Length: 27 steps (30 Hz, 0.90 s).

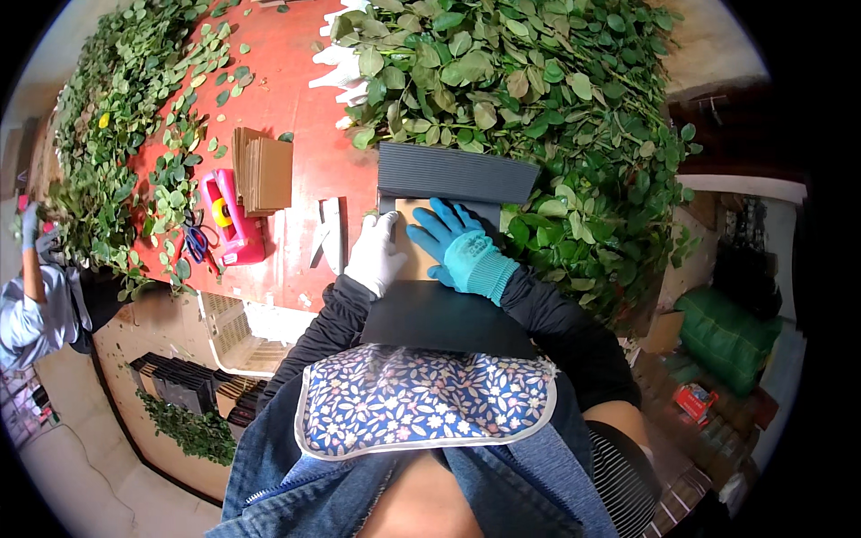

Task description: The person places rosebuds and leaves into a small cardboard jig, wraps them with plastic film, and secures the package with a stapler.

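A black corrugated sheet lies at the table's front edge, its far part ribbed and its smooth near part reaching toward my lap. On its middle rests a flat brown cardboard piece. My right hand, in a blue-green glove, lies on the cardboard with fingers spread. My left hand, in a white glove, rests along the cardboard's left edge, fingers stretched forward; their undersides are hidden. Just left of it lies a white and grey strip-like item, its kind unclear.
Leafy cut stems are heaped behind and right, with more leaves at far left. Left on the red table stand cardboard pieces, a pink tape dispenser and scissors. Another person's sleeve shows far left.
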Motion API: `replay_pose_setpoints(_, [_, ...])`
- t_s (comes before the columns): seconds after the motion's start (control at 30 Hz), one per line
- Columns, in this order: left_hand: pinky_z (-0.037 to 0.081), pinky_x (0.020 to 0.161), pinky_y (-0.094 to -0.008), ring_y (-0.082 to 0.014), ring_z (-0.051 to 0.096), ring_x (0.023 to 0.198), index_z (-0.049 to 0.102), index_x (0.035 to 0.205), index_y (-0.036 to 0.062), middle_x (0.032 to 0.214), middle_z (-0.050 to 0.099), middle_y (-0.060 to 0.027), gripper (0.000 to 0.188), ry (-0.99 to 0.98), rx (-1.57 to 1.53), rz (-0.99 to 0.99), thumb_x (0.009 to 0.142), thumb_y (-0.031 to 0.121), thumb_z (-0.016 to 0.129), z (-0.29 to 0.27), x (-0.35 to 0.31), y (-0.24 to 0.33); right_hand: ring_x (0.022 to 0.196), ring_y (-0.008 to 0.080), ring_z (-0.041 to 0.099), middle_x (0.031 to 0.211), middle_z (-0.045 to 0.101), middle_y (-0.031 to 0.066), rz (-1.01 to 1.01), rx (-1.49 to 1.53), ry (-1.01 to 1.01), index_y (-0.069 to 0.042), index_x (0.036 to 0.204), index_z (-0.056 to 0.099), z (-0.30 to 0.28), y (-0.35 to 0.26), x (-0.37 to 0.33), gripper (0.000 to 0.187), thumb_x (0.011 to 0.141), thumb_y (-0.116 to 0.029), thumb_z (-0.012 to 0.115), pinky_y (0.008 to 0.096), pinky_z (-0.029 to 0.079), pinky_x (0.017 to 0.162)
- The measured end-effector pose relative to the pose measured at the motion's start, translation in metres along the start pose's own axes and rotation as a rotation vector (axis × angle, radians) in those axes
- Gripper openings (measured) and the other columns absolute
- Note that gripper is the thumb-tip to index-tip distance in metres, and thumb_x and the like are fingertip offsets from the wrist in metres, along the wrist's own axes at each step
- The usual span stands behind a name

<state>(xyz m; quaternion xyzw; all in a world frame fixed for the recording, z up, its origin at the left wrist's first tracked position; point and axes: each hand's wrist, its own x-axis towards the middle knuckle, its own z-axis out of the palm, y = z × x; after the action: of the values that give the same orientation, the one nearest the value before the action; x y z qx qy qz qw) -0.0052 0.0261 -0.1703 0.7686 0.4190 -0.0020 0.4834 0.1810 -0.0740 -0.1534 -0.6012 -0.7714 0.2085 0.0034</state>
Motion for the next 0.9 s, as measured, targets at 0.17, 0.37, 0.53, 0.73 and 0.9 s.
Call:
replay_pose_setpoints(0.17, [0.053,0.083,-0.0375,-0.0318,0.062,0.093,0.037,0.145,0.0052,0.116,0.047,-0.0192,0.086,-0.002,0.125,0.11,0.07,0.009,0.08,0.003,0.002,0.0,0.146,0.0401,0.022,0.155,0.031,0.0155,0.011,0.002,0.004,-0.009,0.144,0.045,0.001,0.0,-0.001,0.075,0.08,-0.033,0.073,0.0561,0.023,0.115])
replay_pose_setpoints(0.37, [0.053,0.087,-0.0429,-0.0393,0.061,0.102,0.038,0.144,0.0038,0.123,0.047,-0.0233,0.088,-0.065,0.398,0.135,0.07,0.022,0.083,-0.001,0.006,0.012,0.142,0.0364,0.03,0.151,0.039,0.0133,0.014,-0.03,0.029,-0.012,0.142,0.048,-0.001,-0.004,-0.006,0.068,0.082,-0.034,0.07,0.053,0.026,0.115])
replay_pose_setpoints(0.53, [0.056,0.085,-0.0406,-0.0358,0.06,0.11,0.037,0.144,0.003,0.129,0.045,-0.0219,0.086,-0.074,0.605,0.138,0.073,0.025,0.082,-0.006,0.007,0.027,0.108,0.0309,0.064,0.125,0.064,0.0144,0.021,0.527,-0.08,-0.008,0.128,0.061,-0.033,-0.007,-0.022,0.052,0.09,-0.044,0.064,0.0429,0.05,0.094])
replay_pose_setpoints(0.73, [0.056,0.083,-0.0397,-0.0335,0.06,0.109,0.035,0.143,-0.0005,0.127,0.048,-0.02,0.088,-0.102,0.678,0.177,0.074,0.03,0.081,-0.002,0.01,0.022,0.108,0.0334,0.066,0.13,0.061,0.0211,-0.036,0.896,-0.351,-0.007,0.143,0.047,-0.044,-0.004,-0.051,0.071,0.093,-0.057,0.056,0.0403,0.051,0.094])
replay_pose_setpoints(0.9, [0.056,0.084,-0.0405,-0.0349,0.061,0.108,0.039,0.139,-0.0016,0.125,0.049,-0.0206,0.082,-0.138,0.738,0.157,0.075,0.028,0.08,-0.007,0.011,0.032,0.094,0.0332,0.067,0.113,0.065,0.018,-0.063,0.283,-0.224,-0.004,0.131,0.053,-0.025,-0.026,-0.052,0.049,0.095,-0.038,0.056,0.0471,0.053,0.078])
